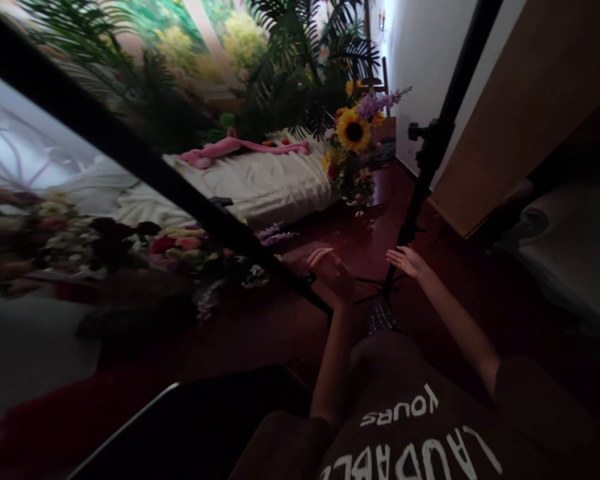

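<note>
My left hand point(331, 275) is raised in front of me with its fingers apart and nothing in it. Close beside it runs a thick black pole point(180, 193), slanting down from the upper left; whether they touch I cannot tell. Over to the right, my right hand point(404, 261) is stretched out flat, palm showing and free of any object. It is near the lower part of a black stand point(430, 153), which has clamp knobs and spread legs at the floor.
A bed with a white cover point(280, 187) bears a pink plush toy point(230, 148). Sunflowers point(353, 131) stand at its corner, and flower bunches point(180, 243) line the left. Palm fronds point(300, 60) hang behind. A brown panel point(510, 127) rises at right above the dark red floor point(260, 333).
</note>
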Available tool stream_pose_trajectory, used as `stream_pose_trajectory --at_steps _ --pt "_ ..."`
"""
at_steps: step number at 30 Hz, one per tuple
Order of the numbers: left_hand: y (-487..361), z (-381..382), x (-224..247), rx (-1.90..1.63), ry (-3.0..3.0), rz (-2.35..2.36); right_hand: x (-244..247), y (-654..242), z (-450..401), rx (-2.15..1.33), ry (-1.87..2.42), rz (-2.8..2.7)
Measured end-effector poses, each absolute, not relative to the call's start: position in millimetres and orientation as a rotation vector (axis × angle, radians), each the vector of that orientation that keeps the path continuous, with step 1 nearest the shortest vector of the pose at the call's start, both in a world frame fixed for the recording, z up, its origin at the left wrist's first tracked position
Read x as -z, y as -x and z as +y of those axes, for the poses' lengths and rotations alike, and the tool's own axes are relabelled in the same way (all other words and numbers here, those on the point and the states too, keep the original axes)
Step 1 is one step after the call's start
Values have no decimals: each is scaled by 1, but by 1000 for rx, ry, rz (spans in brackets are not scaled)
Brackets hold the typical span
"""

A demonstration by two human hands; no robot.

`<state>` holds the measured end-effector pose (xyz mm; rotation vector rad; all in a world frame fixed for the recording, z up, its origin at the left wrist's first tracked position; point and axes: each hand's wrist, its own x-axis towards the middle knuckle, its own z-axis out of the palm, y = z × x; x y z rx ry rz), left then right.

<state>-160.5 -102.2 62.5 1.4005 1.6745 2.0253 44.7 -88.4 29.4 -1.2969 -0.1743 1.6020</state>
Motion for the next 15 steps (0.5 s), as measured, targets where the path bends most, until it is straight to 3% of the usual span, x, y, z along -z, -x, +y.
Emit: stream_pose_trajectory --at_steps 3,6,12,15 --pt "201 -99 -61 -2223 -1141 2047 -28 -16 -80 -1630 1350 -172" --pt "235 -93 -53 -2183 -953 2203 -34 17 -76 -1759 1337 -217" --pt "275 -93 -18 -1782 -1226 1760 -46 85 -79 -2184 1210 -252" --pt "277 -90 -4 -1764 -1220 1713 -45 109 -81 -2478 1092 -199"
